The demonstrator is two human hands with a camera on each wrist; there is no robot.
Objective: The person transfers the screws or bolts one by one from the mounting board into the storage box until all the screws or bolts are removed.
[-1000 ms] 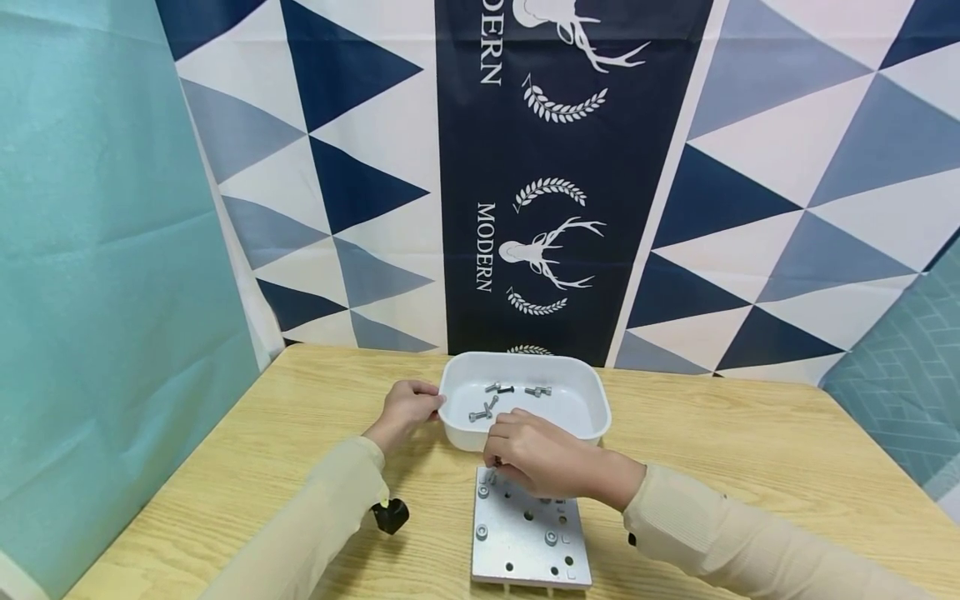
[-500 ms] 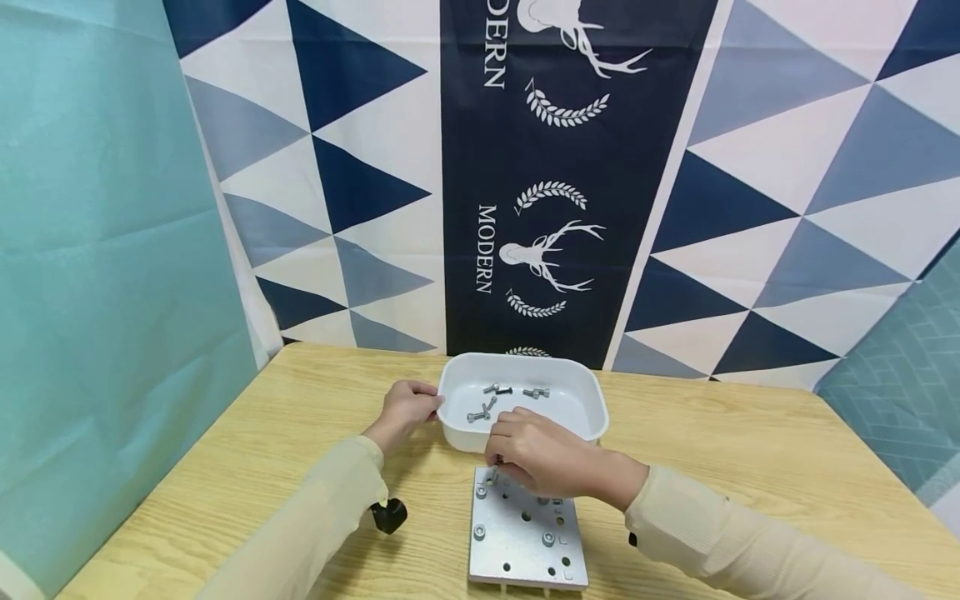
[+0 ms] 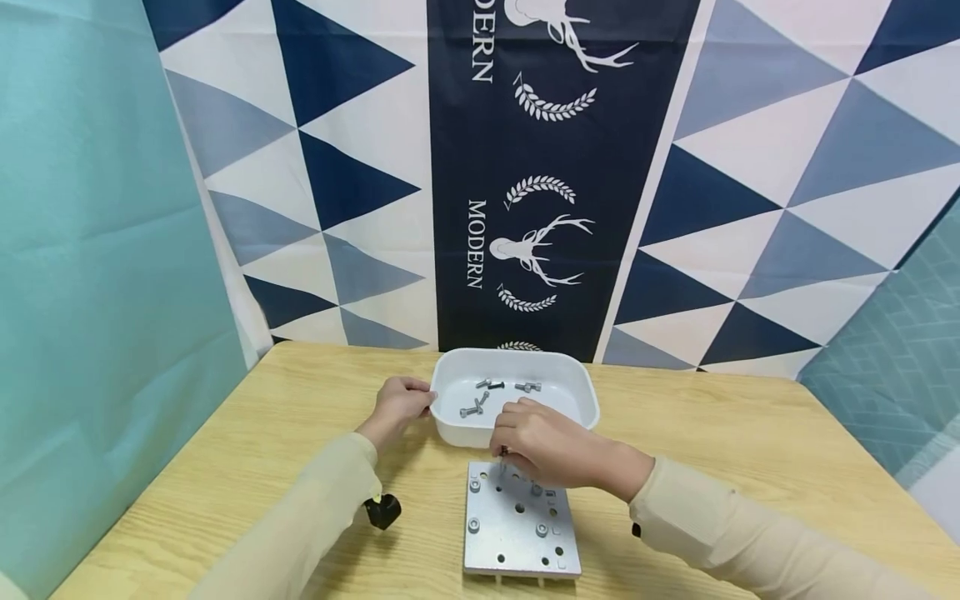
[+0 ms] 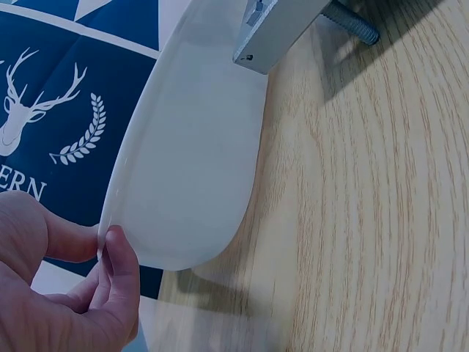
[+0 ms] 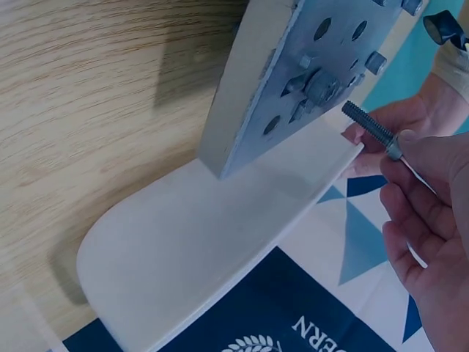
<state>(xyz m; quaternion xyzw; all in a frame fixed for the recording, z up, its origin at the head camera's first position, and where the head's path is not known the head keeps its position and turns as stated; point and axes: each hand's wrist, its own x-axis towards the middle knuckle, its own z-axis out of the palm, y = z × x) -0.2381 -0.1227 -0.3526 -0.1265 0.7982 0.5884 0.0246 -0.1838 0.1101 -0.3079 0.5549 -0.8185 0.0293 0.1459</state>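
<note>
My left hand [image 3: 397, 406] pinches the left rim of a white plastic tray [image 4: 190, 147] between thumb and fingers. Several small socket-head bolts [image 3: 471, 411] lie inside it. In my right hand [image 3: 543, 442], thumb and fingertips pinch a threaded bolt [image 5: 370, 128], its tip toward the metal plate. That silver plate [image 3: 517, 537] stands in front of the tray, drilled with holes. Bolts such as the near-left one [image 3: 473, 525] sit in some holes. The held bolt hangs above the plate's far end; the right wrist view shows its tip apart from the surface.
A wooden table [image 3: 315, 400] carries everything. Behind it hangs a patterned cloth [image 3: 517, 167], with a teal sheet [image 3: 105, 250] at the left. A black device [image 3: 383, 510] sits at the left sleeve. Bolt shanks [image 4: 352, 22] stick out beneath the plate.
My right hand has shifted slightly right relative to the plate with the bolt, uncovering the hole near the far-left corner. The left hand keeps its hold on the tray. The head view moved a little.
</note>
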